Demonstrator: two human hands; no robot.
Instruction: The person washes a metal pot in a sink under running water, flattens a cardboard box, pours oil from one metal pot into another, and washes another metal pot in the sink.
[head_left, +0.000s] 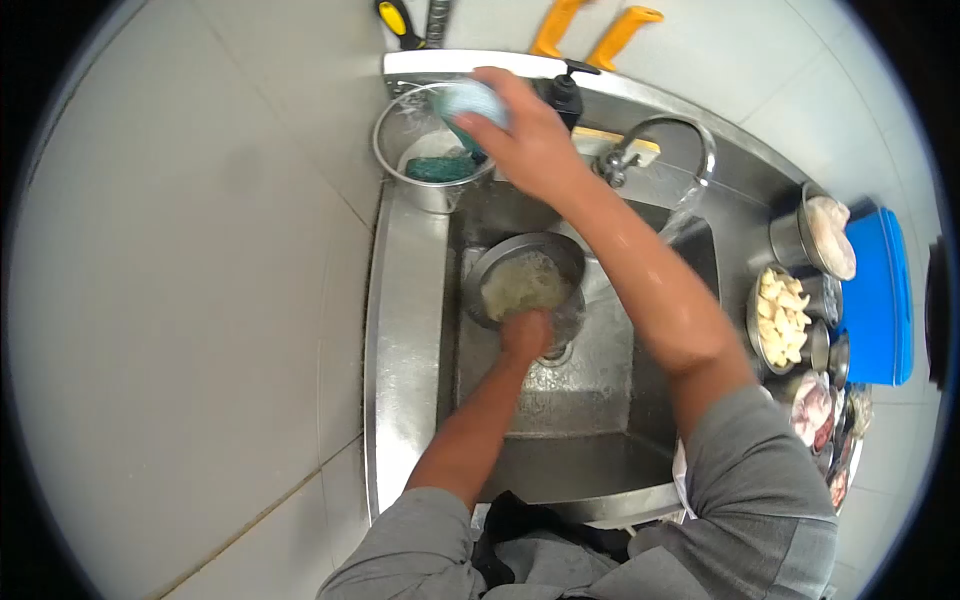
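My right hand [525,135] is closed around a blurred, pale blue-green sponge [472,103]. It is raised over a round metal container [432,195] at the sink's back left corner. A dark green scouring pad [440,168] lies in that container. Down in the sink, my left hand [528,332] grips the near side of a metal bowl [487,262]. Cloudy, foamy liquid [525,283] covers part of the bowl's inside. The left fingertips are partly hidden by blur and the bowl.
Water runs from the curved faucet [705,160] into the steel sink [600,400]. A black pump bottle [565,100] stands behind. On the right are a bowl of pale yellow pieces [782,318], a pot [790,238] and a blue board or lid [880,300]. Orange handles [622,38] show at the back.
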